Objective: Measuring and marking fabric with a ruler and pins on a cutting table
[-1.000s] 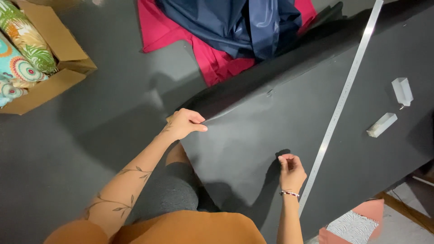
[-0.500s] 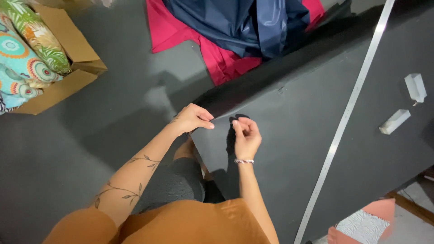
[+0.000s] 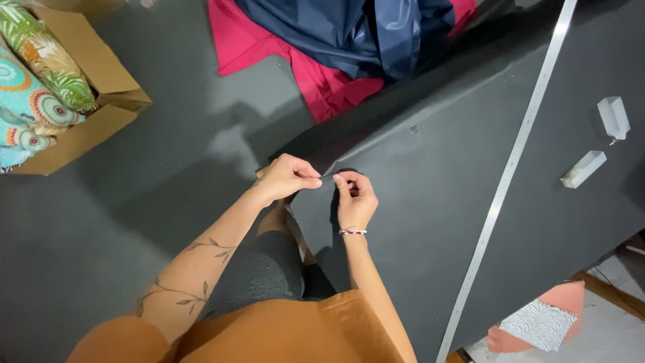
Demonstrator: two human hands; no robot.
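We've got both hands pinched together at the near left corner of the large dark grey sheet of fabric (image 3: pixel 430 202) spread across the table: our left hand (image 3: pixel 285 178) has thumb and fingers closed tight on the edge, and our right hand (image 3: pixel 355 198), wearing a thin beaded bracelet (image 3: pixel 352 232), nips the same edge just beside it. To do this well, we keep the edge taut between the two pinches, hold the fold line straight, and let nothing drag the cloth off the long metal ruler (image 3: pixel 507 181) lying to the right. Compared with a second ago, our right hand has travelled in from near the ruler to meet the left, and half a second ago it was nearly there. The crimson and navy cloth (image 3: pixel 349 40) sits far, the cardboard box of patterned fabric rolls (image 3: pixel 80 101) far left.
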